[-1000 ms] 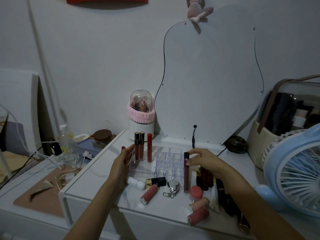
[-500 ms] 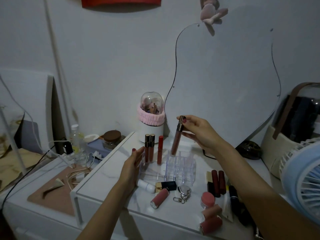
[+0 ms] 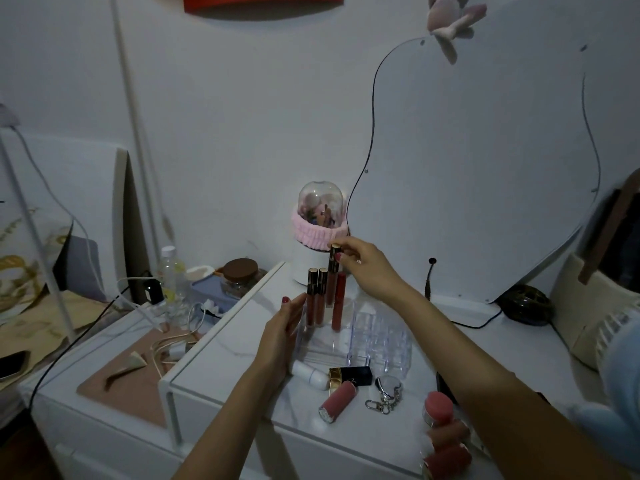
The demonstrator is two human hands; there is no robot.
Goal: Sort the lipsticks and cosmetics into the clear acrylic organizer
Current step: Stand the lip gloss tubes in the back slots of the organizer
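The right hand (image 3: pixel 367 268) pinches the gold cap of a lip gloss (image 3: pixel 332 277) between thumb and fingertips; this grip is narrow and closed on the cap. The tube hangs upright below the grip, its lower end down in the back-left part of the organizer (image 3: pixel 377 336), though which compartment cannot be told through the clear walls. Just right of the gripped tube stands a red tube (image 3: pixel 339 301), touching or nearly touching it. Just left of the grip stand two gold-capped tubes (image 3: pixel 317 296), side by side and upright.

The left hand (image 3: pixel 282 332) lies below and left of the grip, fingers straight, palm against the organizer's left wall; its own grip is wide and holds nothing.

Nearer the person than the grip, loose on the bench (image 3: pixel 381 441), lie a white tube (image 3: pixel 310 370), a black-and-gold lipstick (image 3: pixel 350 374), a pink lipstick (image 3: pixel 337 401) and a keyring (image 3: pixel 386 393). Well below and right of the grip, partly hidden by the right forearm, are a pink-lidded jar (image 3: pixel 437 407) and two more pink tubes (image 3: pixel 446 448).

Behind the grip stands a domed holder (image 3: pixel 320 220) with a pink band, and right of it a curved mirror (image 3: pixel 467 168) leans on the wall.
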